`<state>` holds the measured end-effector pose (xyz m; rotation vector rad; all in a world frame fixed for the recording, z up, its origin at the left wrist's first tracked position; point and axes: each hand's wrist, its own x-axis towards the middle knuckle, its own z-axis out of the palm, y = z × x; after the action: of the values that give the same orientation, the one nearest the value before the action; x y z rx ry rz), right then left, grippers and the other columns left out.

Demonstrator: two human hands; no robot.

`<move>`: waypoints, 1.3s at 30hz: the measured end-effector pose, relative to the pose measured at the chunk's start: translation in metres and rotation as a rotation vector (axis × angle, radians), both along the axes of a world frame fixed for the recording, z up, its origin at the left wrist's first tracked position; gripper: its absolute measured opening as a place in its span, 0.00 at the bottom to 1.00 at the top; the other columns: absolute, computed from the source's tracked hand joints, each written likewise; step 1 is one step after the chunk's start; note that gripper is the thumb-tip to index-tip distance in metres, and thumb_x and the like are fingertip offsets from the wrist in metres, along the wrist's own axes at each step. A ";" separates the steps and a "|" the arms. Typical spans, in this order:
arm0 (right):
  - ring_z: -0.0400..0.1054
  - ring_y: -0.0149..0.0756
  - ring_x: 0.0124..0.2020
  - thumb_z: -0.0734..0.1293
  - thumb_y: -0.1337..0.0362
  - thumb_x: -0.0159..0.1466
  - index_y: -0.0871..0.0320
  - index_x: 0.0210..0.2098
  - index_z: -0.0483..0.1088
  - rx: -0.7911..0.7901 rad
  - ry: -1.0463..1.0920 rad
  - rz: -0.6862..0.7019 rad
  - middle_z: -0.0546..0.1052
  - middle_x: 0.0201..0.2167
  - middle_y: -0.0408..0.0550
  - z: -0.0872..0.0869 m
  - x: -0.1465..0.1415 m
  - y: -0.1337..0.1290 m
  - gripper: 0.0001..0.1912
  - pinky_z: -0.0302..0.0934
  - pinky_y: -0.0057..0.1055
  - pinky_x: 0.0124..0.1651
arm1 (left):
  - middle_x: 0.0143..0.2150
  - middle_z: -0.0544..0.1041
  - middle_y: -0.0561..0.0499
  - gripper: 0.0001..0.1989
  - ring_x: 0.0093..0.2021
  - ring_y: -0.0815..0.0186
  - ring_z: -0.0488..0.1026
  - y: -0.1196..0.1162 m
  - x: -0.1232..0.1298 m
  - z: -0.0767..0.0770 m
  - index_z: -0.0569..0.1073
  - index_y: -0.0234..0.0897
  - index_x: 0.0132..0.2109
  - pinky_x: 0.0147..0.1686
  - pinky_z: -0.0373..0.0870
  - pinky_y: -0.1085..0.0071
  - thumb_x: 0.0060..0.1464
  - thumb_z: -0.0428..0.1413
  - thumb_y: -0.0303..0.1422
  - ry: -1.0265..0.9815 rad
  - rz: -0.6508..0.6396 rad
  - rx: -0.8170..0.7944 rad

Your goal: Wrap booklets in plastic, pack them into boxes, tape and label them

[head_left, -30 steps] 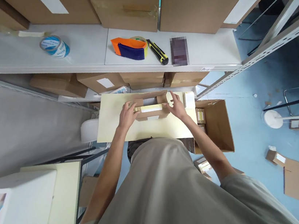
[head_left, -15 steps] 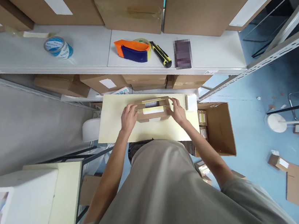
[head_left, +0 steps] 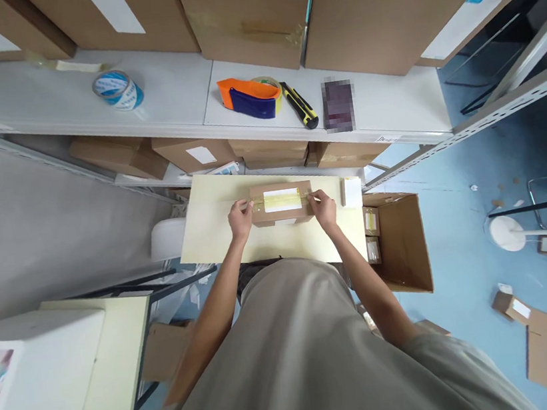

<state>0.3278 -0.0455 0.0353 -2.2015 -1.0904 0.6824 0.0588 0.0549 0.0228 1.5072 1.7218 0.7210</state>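
Note:
A small brown cardboard box [head_left: 283,215] lies on the cream table [head_left: 207,234] with its top flaps down. Yellowish tape runs lengthwise across a white label [head_left: 282,200] on its top. My left hand [head_left: 242,218] is at the box's left end, its fingers pinched near the tape's end. At the right end, my right hand [head_left: 323,208] has its fingers pinched together by the other end of the tape. What exactly each fingertip grips is too small to make out. To the right stands a small white box [head_left: 351,192].
Above the table, a grey shelf [head_left: 166,78] carries a blue-white tape roll [head_left: 118,91], an orange-blue tape dispenser [head_left: 250,98], a yellow-black cutter [head_left: 299,105] and large cartons [head_left: 249,23]. An open carton [head_left: 402,242] with small boxes stands right of the table.
The small box's top was partly open and is now covered by its flaps, with the tape across it. Both hands have moved slightly down to its ends. The view has shifted a little.

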 end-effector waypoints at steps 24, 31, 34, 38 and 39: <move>0.71 0.58 0.69 0.61 0.61 0.75 0.56 0.60 0.78 0.153 -0.427 0.278 0.68 0.74 0.61 0.069 -0.025 0.017 0.20 0.69 0.55 0.67 | 0.62 0.79 0.37 0.23 0.66 0.47 0.75 -0.015 0.007 0.060 0.75 0.39 0.61 0.68 0.72 0.47 0.59 0.62 0.27 0.108 -0.204 0.376; 0.58 0.58 0.76 0.57 0.67 0.75 0.68 0.74 0.62 0.456 -0.656 0.484 0.65 0.75 0.68 0.186 -0.051 0.169 0.29 0.49 0.58 0.79 | 0.62 0.78 0.38 0.20 0.66 0.48 0.75 0.033 0.053 0.170 0.75 0.39 0.63 0.69 0.71 0.48 0.65 0.57 0.30 -0.017 -0.230 0.646; 0.66 0.60 0.70 0.57 0.73 0.72 0.75 0.69 0.65 0.338 -0.668 0.529 0.73 0.65 0.77 0.203 -0.061 0.214 0.27 0.51 0.60 0.76 | 0.63 0.78 0.38 0.21 0.66 0.49 0.75 0.036 0.061 0.189 0.74 0.38 0.64 0.69 0.71 0.49 0.65 0.58 0.29 -0.037 -0.221 0.679; 0.76 0.60 0.60 0.55 0.77 0.70 0.77 0.65 0.68 0.185 -0.618 0.490 0.80 0.54 0.80 0.208 -0.066 0.243 0.26 0.63 0.59 0.67 | 0.61 0.80 0.40 0.21 0.65 0.50 0.76 0.029 0.062 0.184 0.75 0.40 0.63 0.67 0.73 0.50 0.64 0.58 0.28 -0.064 -0.209 0.661; 0.78 0.59 0.58 0.55 0.77 0.70 0.77 0.65 0.67 0.170 -0.606 0.481 0.81 0.52 0.79 0.209 -0.066 0.244 0.26 0.66 0.57 0.65 | 0.61 0.80 0.41 0.21 0.64 0.50 0.77 0.026 0.061 0.180 0.75 0.40 0.62 0.67 0.74 0.50 0.64 0.58 0.27 -0.073 -0.206 0.641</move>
<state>0.2616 0.1988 0.2441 -2.0536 -1.9411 0.0773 0.1196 0.0812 0.2027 2.0123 1.3087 1.2756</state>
